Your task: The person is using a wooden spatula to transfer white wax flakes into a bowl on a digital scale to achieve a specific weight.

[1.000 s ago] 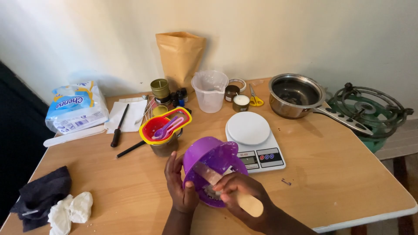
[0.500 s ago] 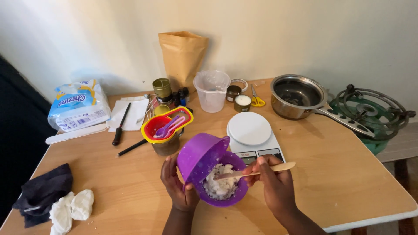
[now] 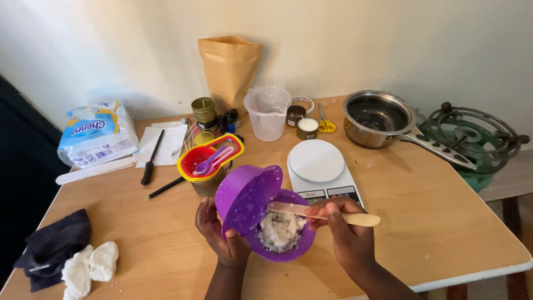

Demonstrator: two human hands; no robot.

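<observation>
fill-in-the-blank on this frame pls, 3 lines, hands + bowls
1. The right hand holds a wooden ____ over the lower bowl.
2. The left hand tilts a second bowl of ____ colour.
3. The flakes in the lower bowl are ____ in colour.
4. Behind the bowls sits a scale with a ____ plate.

Missing words: stick; purple; white; round

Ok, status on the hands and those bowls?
Left hand grips tilted purple bowl. Right hand holds wooden stick over lower bowl of white flakes. Scale close behind; nothing blocking.
</observation>
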